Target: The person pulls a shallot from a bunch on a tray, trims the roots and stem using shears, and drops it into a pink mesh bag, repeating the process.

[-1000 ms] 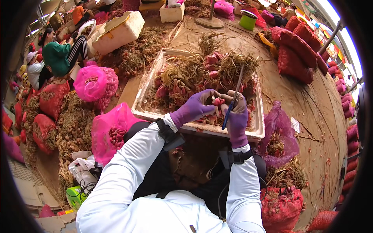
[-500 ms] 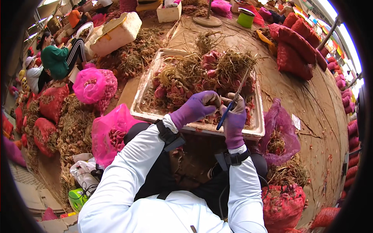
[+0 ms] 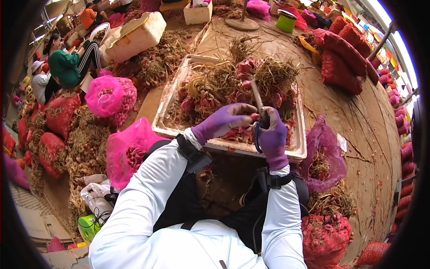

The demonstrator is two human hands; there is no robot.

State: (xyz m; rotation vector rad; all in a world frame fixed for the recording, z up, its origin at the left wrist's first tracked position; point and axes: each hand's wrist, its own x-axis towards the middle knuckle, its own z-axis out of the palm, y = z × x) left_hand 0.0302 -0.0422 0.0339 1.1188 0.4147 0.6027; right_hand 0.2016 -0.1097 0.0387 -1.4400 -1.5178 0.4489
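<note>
Both hands wear purple gloves over a white styrofoam tray. My left hand is closed, pinching a small red shallot between thumb and fingertips. In my right hand is a pair of scissors with blue handles, its blades pointing away from me, close beside the shallot. The fingers of that hand partly hide the handles. Behind the hands, the tray holds a heap of red shallots with dry, straw-coloured tops, and loose red skins lie near its front.
Left of the tray stands a pink mesh bag with shallots; a purple mesh bag is on the right. Below that sits a full red net sack. Several people work at the far left, near a large styrofoam box.
The scissors have swung from pointing up and right to pointing up and slightly left, their blades now beside the shallot. My left hand has shifted slightly.
</note>
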